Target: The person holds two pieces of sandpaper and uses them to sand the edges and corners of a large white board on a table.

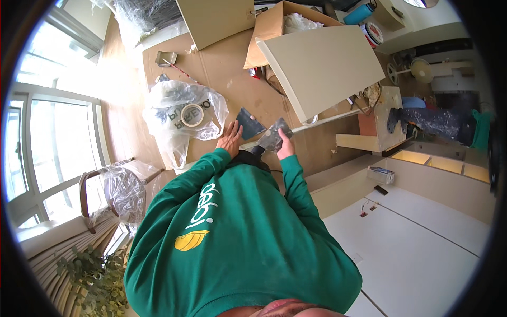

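Note:
My left hand [230, 140] rests palm down by the cardboard-covered surface's near edge, fingers stretched out. Its fingertips meet the left edge of a dark blue-grey flat sheet [250, 124], which has a pale smudge on it. In my right hand [285, 146] is a grey, speckled flat piece [272, 138], gripped at its right side with the thumb on top; its exact kind cannot be made out. Left of my left hand, a clear plastic bag [163, 113] with dark print lies crumpled, and a roll of tape [192, 114] sits on it.
A large beige panel [327, 68] leans over an open cardboard box [269, 31] at the far right. Behind the bag is a small square container [166, 58]. A plastic-wrapped chair [124, 193] stands left. Another person in a dark, spattered garment [435, 124] is at the right.

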Demonstrator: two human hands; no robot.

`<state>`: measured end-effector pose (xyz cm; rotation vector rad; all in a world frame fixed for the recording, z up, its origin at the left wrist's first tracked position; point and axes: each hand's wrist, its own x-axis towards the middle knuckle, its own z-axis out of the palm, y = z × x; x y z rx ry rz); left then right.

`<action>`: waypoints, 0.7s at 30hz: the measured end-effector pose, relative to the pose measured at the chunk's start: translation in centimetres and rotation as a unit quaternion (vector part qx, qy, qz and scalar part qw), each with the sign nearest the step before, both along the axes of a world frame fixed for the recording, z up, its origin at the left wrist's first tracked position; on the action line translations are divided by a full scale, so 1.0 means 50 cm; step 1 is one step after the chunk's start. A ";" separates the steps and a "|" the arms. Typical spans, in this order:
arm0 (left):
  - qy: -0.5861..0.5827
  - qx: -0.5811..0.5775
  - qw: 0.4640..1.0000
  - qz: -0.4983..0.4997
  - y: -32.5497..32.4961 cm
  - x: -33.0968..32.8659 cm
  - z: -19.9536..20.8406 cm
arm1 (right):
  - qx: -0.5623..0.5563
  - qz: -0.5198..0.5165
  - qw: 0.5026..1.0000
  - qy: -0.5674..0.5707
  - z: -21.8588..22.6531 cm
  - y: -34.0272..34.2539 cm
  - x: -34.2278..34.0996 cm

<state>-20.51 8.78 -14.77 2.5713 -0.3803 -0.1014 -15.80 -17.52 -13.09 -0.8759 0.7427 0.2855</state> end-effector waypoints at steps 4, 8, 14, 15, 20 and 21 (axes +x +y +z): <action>0.034 0.044 0.998 -0.028 0.009 0.023 0.031 | -0.326 0.028 0.944 -0.037 -0.101 0.035 -0.016; 0.071 -0.014 0.997 -0.021 0.007 0.044 0.024 | -0.589 0.121 0.798 -0.041 -0.141 0.042 -0.014; 0.123 0.079 0.988 -0.049 0.011 0.058 0.049 | -0.646 0.212 0.725 -0.113 -0.037 0.091 0.002; 0.137 0.086 0.985 -0.059 0.014 0.063 0.050 | -0.667 0.223 0.703 -0.102 -0.034 0.096 0.004; 0.195 0.139 0.965 -0.103 0.019 0.085 0.056 | -0.669 0.188 0.694 -0.190 -0.033 0.134 0.041; 0.207 0.143 0.961 -0.112 0.021 0.092 0.057 | -0.666 0.202 0.696 -0.177 -0.046 0.146 0.052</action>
